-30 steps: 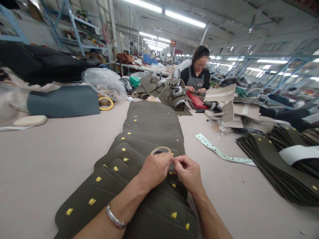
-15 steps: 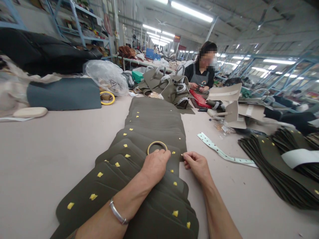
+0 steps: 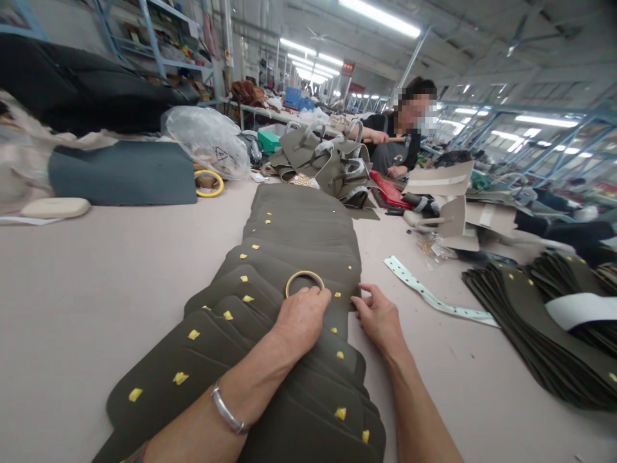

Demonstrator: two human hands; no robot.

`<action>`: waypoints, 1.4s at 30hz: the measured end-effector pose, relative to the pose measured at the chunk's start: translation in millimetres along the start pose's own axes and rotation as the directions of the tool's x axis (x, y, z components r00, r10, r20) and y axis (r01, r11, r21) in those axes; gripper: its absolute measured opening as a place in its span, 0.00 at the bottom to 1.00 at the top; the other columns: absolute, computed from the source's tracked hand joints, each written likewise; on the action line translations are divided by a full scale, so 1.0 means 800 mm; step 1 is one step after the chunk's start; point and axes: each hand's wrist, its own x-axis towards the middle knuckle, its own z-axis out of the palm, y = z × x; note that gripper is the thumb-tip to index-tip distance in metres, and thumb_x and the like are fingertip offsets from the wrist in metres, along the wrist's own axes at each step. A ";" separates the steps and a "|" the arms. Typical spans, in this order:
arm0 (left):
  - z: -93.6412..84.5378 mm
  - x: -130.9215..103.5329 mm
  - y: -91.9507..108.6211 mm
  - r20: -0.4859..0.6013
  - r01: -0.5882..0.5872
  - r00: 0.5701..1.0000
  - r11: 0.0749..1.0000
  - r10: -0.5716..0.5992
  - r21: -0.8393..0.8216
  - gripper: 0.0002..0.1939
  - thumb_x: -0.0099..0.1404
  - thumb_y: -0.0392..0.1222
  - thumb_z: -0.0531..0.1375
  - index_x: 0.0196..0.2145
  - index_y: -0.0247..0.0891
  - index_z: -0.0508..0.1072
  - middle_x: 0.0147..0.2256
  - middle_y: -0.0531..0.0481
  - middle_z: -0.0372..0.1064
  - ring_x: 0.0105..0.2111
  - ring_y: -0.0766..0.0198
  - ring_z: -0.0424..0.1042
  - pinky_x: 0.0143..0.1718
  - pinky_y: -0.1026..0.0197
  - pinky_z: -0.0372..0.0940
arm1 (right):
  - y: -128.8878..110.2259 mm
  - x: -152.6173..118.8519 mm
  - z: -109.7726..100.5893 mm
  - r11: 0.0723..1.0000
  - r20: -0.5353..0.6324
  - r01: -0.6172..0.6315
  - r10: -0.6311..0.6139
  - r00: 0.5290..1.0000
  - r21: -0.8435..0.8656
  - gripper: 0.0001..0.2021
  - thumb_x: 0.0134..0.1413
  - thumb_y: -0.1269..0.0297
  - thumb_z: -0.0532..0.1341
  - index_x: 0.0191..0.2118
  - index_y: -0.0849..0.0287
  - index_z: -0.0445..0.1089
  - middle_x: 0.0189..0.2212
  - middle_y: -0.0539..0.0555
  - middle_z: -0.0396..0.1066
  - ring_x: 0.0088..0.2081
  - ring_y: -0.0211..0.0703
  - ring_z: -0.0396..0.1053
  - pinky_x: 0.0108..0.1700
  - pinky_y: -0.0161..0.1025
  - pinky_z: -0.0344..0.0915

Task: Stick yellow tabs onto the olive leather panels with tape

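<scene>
Tube lights [image 3: 380, 17] overhead glare white; the near surface [image 3: 120, 283] is evenly lit, with soft shadows. Far left shelves [image 3: 186, 64] look slightly blurred, and wide-angle distortion stretches the edges.

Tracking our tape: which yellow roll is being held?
The front roll, in the left hand over the dark pieces; the other roll lies untouched near the blue-grey sheet.
</scene>
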 end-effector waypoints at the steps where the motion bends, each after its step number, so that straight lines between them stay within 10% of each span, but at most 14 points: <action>1: 0.000 0.000 0.000 -0.004 0.004 1.000 1.000 -0.004 0.003 0.11 0.69 0.33 0.47 0.40 0.41 0.68 0.39 0.47 0.70 0.40 0.58 0.70 0.39 0.58 0.67 | 0.002 -0.002 0.000 0.999 -0.003 -0.029 0.029 1.000 0.035 0.17 0.51 0.56 0.58 0.45 0.59 0.70 0.20 0.49 0.72 0.22 0.43 0.71 0.25 0.37 0.66; 7: 0.003 0.000 -0.003 -0.025 0.017 1.000 0.999 -0.017 0.028 0.11 0.69 0.34 0.47 0.40 0.40 0.68 0.38 0.46 0.70 0.40 0.55 0.71 0.38 0.56 0.67 | 0.008 -0.014 -0.005 0.999 0.014 0.036 -0.036 0.999 0.013 0.12 0.53 0.56 0.58 0.33 0.58 0.73 0.26 0.54 0.76 0.28 0.45 0.74 0.31 0.39 0.70; 25: 0.001 -0.001 -0.002 -0.047 0.006 0.999 1.000 -0.006 -0.003 0.10 0.69 0.34 0.48 0.38 0.39 0.68 0.37 0.46 0.71 0.39 0.55 0.71 0.38 0.55 0.67 | -0.005 -0.006 -0.002 0.929 0.070 0.223 -0.211 0.975 -0.295 0.14 0.57 0.64 0.53 0.37 0.56 0.76 0.31 0.55 0.75 0.34 0.44 0.71 0.39 0.38 0.62; 32: 0.004 -0.003 -0.007 -0.283 -0.168 0.954 0.962 0.103 -0.215 0.10 0.71 0.35 0.48 0.40 0.40 0.68 0.37 0.50 0.72 0.39 0.62 0.73 0.41 0.61 0.68 | -0.011 -0.017 -0.030 0.991 0.352 0.099 -0.062 0.934 -0.087 0.11 0.50 0.65 0.56 0.25 0.56 0.75 0.21 0.48 0.73 0.25 0.40 0.69 0.27 0.34 0.58; 38: 0.012 -0.001 -0.010 -0.411 -0.377 0.880 0.877 0.239 -0.297 0.17 0.69 0.34 0.53 0.55 0.42 0.63 0.49 0.50 0.72 0.47 0.63 0.73 0.48 0.60 0.69 | -0.009 -0.024 -0.035 0.982 -0.015 0.076 -0.075 0.997 0.173 0.13 0.56 0.57 0.59 0.34 0.59 0.77 0.25 0.52 0.75 0.27 0.42 0.70 0.31 0.36 0.64; 42: 0.014 -0.003 -0.008 -0.381 -0.381 0.885 0.886 0.267 -0.265 0.26 0.68 0.34 0.54 0.62 0.41 0.54 0.53 0.46 0.69 0.48 0.61 0.73 0.47 0.59 0.71 | -0.026 -0.033 -0.025 0.908 -0.010 0.308 -0.319 0.948 0.282 0.09 0.57 0.63 0.60 0.40 0.58 0.75 0.36 0.54 0.76 0.34 0.42 0.72 0.35 0.36 0.68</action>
